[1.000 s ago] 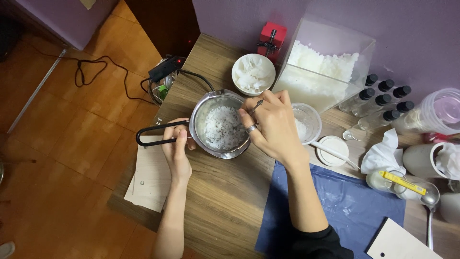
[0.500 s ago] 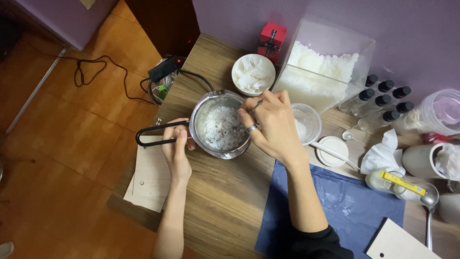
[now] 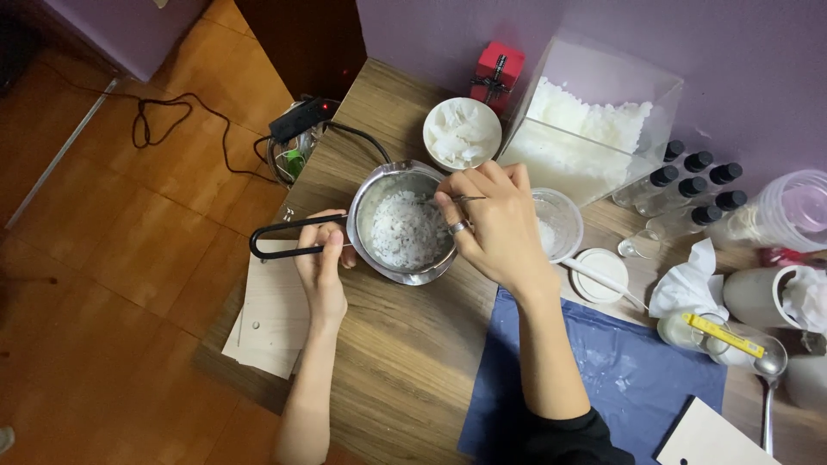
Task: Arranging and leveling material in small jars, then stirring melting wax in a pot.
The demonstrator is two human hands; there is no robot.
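Right hand (image 3: 500,228) pinches a thin metal utensil (image 3: 465,199) over a steel saucepan (image 3: 403,226) of white flakes, which sits on the wooden table (image 3: 405,362) (left of centre). Left hand (image 3: 320,267) grips the saucepan's black loop handle (image 3: 289,241). Just right of the saucepan stands a small clear bowl (image 3: 560,226).

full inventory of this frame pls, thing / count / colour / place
metal pot: 1, silver, black loop handle, table centre, white flakes inside
stirring tool: 1, metal, over pot
white bowl: 1, behind pot
clear box: 1, white flakes, by wall
red box: 1, back edge
clear bowl: 1, right of pot
bottles: 6, clear, black caps, right
blue mat: 1, front right
left hand: grip on pot handle
right hand: holds stirring tool
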